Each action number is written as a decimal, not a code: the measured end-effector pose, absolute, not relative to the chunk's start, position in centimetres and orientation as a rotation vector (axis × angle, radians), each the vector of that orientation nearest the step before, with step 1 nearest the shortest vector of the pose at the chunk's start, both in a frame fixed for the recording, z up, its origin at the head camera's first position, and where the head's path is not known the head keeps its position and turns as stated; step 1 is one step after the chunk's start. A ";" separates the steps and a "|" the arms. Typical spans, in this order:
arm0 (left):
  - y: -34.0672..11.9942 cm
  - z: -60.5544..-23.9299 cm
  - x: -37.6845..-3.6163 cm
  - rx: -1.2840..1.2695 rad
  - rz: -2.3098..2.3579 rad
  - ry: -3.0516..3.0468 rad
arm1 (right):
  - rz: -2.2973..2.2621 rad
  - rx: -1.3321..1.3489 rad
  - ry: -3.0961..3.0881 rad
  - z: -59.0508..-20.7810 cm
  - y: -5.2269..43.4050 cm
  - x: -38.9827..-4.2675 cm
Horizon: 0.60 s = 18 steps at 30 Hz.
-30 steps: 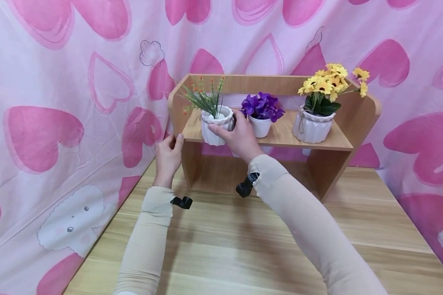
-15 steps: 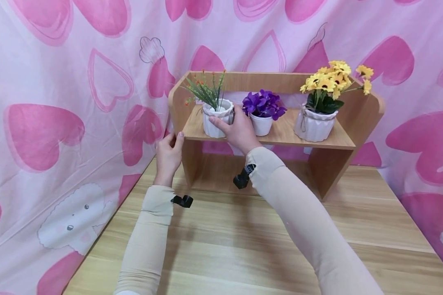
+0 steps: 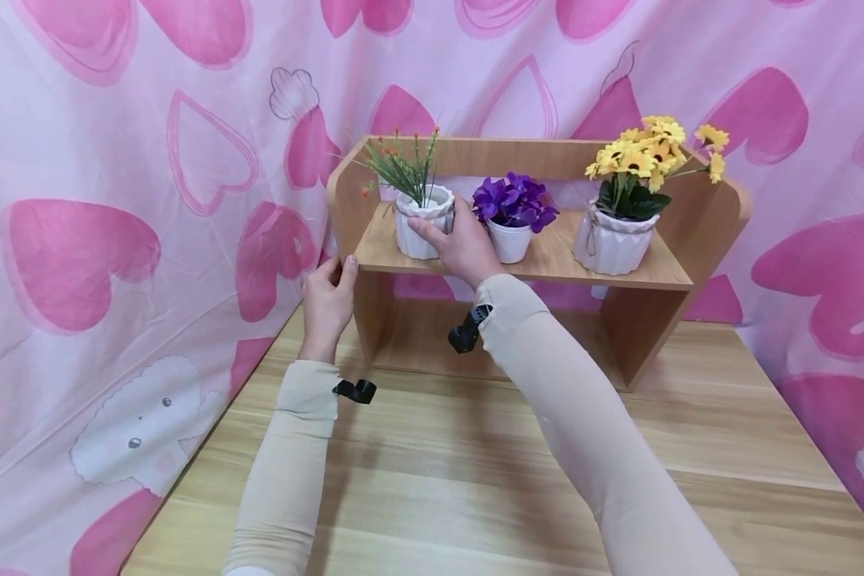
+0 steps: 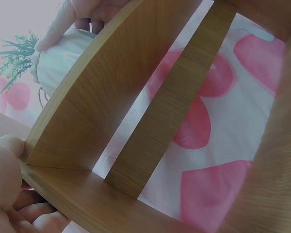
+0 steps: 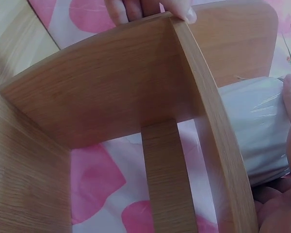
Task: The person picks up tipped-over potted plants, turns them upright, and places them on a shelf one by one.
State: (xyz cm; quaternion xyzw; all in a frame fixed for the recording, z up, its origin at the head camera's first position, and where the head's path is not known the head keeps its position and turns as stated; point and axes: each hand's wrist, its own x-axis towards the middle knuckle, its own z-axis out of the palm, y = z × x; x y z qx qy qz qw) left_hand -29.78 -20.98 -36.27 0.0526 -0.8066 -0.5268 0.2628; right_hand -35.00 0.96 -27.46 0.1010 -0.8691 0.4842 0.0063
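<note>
My right hand (image 3: 466,244) grips a white ribbed flowerpot (image 3: 416,236) from its right side, thumb across the front. Thin green grass with tiny orange blooms (image 3: 410,172) rises from it. The pot is upright over the left end of the upper board of a wooden shelf (image 3: 547,264). With thumb and fingers, my left hand (image 3: 327,300) holds the shelf's left side panel at its front edge. In the left wrist view, the right hand's thumb lies along the pot (image 4: 63,56). The right wrist view shows the pot (image 5: 257,128) beyond the board's edge, its base hidden.
A small white pot of purple flowers (image 3: 513,216) stands mid-shelf, close to the right hand. Farther right is a white pot (image 3: 614,242) with yellow daisies (image 3: 644,160). The shelf rests on a wood-grain table (image 3: 418,472), before a pink heart-patterned curtain (image 3: 115,144).
The right hand has carried the grass pot back from the board's front edge, deeper over the shelf. My left hand has kept its hold on the side panel.
</note>
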 end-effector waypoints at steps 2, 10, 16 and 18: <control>-20.9 -36.1 -29.8 0.136 -1.427 -2.185 | 1.529 0.304 -2.719 -27.3 1.0 -35.0; -20.8 -36.0 -29.8 0.115 -1.415 -2.176 | 1.480 0.323 -2.683 -28.1 1.3 -34.3; -20.8 -36.2 -29.8 0.113 -1.440 -2.163 | 1.398 0.419 -2.633 -28.7 1.8 -33.3; -20.9 -36.3 -29.7 0.112 -1.445 -2.150 | 1.376 0.453 -2.625 -28.8 2.0 -32.9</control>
